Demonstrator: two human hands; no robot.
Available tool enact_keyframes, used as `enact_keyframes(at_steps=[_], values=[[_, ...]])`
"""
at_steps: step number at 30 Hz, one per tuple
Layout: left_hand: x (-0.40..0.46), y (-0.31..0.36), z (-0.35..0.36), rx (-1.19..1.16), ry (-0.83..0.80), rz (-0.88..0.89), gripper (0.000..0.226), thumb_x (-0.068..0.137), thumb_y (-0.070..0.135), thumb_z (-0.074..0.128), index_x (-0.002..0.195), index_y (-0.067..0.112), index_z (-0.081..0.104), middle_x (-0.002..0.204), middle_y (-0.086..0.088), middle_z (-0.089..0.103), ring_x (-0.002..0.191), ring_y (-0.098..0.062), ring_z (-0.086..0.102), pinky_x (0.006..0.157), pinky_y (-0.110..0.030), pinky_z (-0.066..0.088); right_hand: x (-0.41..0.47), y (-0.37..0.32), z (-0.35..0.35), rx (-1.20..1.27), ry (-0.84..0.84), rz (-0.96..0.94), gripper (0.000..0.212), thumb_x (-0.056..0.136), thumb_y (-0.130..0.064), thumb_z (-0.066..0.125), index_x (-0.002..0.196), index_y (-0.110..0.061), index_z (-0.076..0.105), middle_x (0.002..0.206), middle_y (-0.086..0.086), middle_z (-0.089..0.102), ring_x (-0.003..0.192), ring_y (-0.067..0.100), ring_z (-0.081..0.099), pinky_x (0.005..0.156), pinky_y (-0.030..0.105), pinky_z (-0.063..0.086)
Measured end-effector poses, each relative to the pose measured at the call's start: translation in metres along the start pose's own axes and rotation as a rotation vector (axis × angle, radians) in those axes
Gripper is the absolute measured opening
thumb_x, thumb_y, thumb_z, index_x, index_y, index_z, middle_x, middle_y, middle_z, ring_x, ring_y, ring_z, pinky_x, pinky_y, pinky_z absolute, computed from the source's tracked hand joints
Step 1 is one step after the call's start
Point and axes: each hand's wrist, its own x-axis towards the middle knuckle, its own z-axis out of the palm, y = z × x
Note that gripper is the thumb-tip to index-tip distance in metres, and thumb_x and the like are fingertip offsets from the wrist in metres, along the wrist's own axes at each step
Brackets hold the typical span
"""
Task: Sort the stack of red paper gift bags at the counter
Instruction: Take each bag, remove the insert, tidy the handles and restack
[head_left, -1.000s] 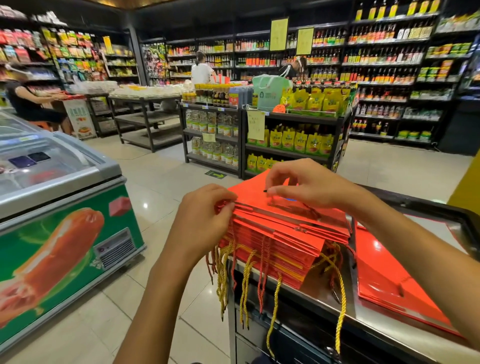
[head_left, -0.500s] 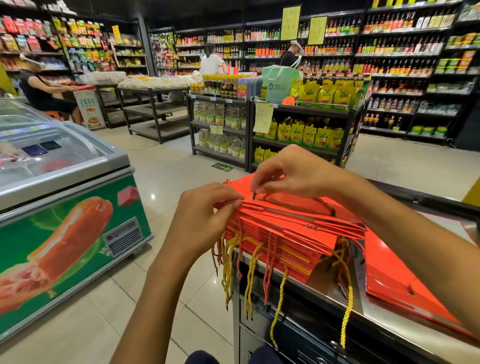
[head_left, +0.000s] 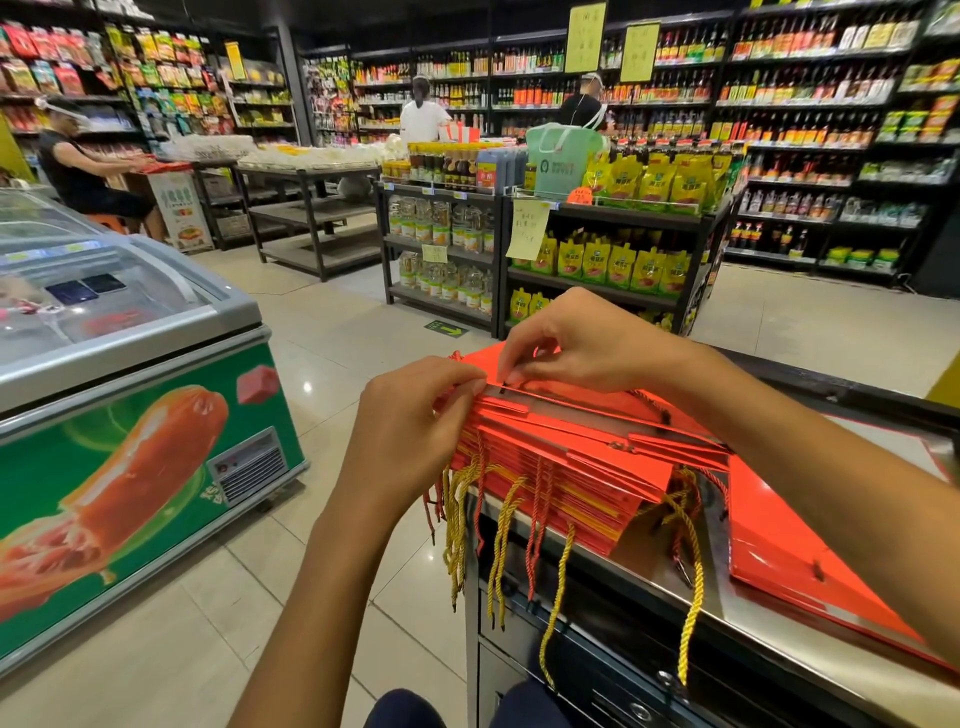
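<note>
Red gift bags (head_left: 566, 457) pinched by both hands' grip.

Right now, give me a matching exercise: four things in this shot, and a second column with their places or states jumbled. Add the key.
Things:
1. left hand
2. stack of red bags
3. flat red bags
4. gold cords

Places or states:
A. hanging over the counter's front edge
B. lying apart, right of the stack on the counter
C. gripping the stack's left corner
D. under both hands, at the counter's left end

Pairs: 1-C, 2-D, 3-B, 4-A
</note>
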Motion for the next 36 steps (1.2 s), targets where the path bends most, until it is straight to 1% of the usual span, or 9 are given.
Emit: enact_keyframes(at_steps=[4, 8, 11, 17, 22, 24, 26, 29, 36], values=[[0.002, 0.003, 0.006, 0.074, 0.029, 0.052, 0.018, 0.098, 0.022, 0.059, 0.108, 0.015, 0.072, 0.101, 0.001, 0.074, 0.089, -0.012, 0.066, 0.077, -0.037, 0.058, -0.003, -0.003, -0.004, -0.05, -0.043, 0.031, 0.018, 0.098, -0.025, 0.066, 0.11, -0.023, 0.079, 0.1, -0.014, 0.077, 0.088, -0.008, 0.066, 0.079, 0.011, 0.047], [0.011, 0.008, 0.008, 0.086, 0.102, 0.041, 0.013, 0.098, 0.016, 0.063, 0.108, 0.014, 0.072, 0.1, 0.0, 0.073, 0.088, -0.009, 0.063, 0.076, -0.029, 0.055, -0.012, -0.009, -0.014, 0.012, -0.097, 0.1, 0.034, 0.098, -0.048, 0.06, 0.125, -0.029, 0.072, 0.112, -0.018, 0.074, 0.098, -0.008, 0.064, 0.08, 0.014, 0.048], [0.016, 0.013, 0.009, 0.067, 0.141, 0.01, 0.012, 0.096, 0.013, 0.066, 0.106, 0.015, 0.071, 0.1, 0.001, 0.073, 0.09, -0.007, 0.064, 0.079, -0.029, 0.057, -0.011, -0.009, -0.014, -0.013, -0.085, 0.089, 0.034, 0.095, -0.044, 0.067, 0.125, -0.027, 0.071, 0.108, -0.017, 0.074, 0.093, -0.013, 0.062, 0.075, 0.008, 0.044], [0.013, 0.019, 0.012, 0.007, 0.163, -0.095, 0.005, 0.092, 0.012, 0.07, 0.094, 0.016, 0.067, 0.093, 0.005, 0.069, 0.085, -0.011, 0.065, 0.075, -0.036, 0.059, -0.01, -0.007, -0.016, 0.085, -0.122, 0.13, 0.036, 0.093, -0.04, 0.064, 0.127, -0.03, 0.07, 0.113, -0.017, 0.074, 0.106, -0.003, 0.067, 0.085, 0.027, 0.054], [0.013, 0.024, 0.011, 0.046, 0.165, -0.115, 0.004, 0.094, 0.018, 0.071, 0.092, 0.019, 0.074, 0.095, 0.009, 0.068, 0.082, -0.001, 0.058, 0.074, -0.018, 0.051, -0.013, -0.01, -0.007, 0.024, 0.038, 0.091, 0.035, 0.099, -0.022, 0.06, 0.133, -0.029, 0.066, 0.11, -0.015, 0.074, 0.098, -0.016, 0.063, 0.077, 0.005, 0.045], [0.013, 0.029, 0.012, 0.07, 0.16, -0.14, 0.013, 0.097, 0.025, 0.067, 0.099, 0.02, 0.079, 0.101, 0.008, 0.068, 0.087, 0.001, 0.056, 0.076, -0.008, 0.043, -0.014, -0.011, -0.007, 0.029, 0.07, 0.086, 0.039, 0.101, -0.022, 0.058, 0.138, -0.032, 0.061, 0.114, -0.012, 0.074, 0.098, -0.014, 0.064, 0.08, 0.009, 0.05], [0.015, 0.036, 0.013, 0.089, 0.144, -0.183, 0.019, 0.098, 0.03, 0.065, 0.104, 0.021, 0.08, 0.104, 0.009, 0.063, 0.089, -0.001, 0.054, 0.077, -0.017, 0.043, -0.013, -0.012, -0.008, 0.016, 0.067, 0.071, 0.041, 0.102, -0.022, 0.057, 0.142, -0.033, 0.057, 0.116, -0.009, 0.075, 0.093, -0.013, 0.065, 0.079, 0.012, 0.051], [0.021, 0.046, 0.015, 0.131, 0.113, -0.285, 0.02, 0.098, 0.032, 0.065, 0.107, 0.021, 0.079, 0.105, 0.012, 0.05, 0.088, -0.003, 0.047, 0.076, -0.022, 0.037, -0.012, -0.014, -0.01, -0.031, 0.071, 0.032, 0.04, 0.103, -0.02, 0.056, 0.142, -0.029, 0.057, 0.113, -0.005, 0.076, 0.08, -0.02, 0.061, 0.068, 0.004, 0.042], [0.04, 0.048, 0.019, 0.169, 0.063, -0.441, 0.013, 0.093, 0.024, 0.07, 0.097, 0.015, 0.079, 0.108, 0.005, 0.049, 0.097, -0.017, 0.057, 0.081, -0.043, 0.056, -0.01, -0.021, -0.016, -0.047, 0.075, 0.036, 0.048, 0.099, -0.004, 0.053, 0.143, -0.021, 0.057, 0.113, 0.002, 0.076, 0.065, -0.019, 0.057, 0.058, 0.005, 0.039]])
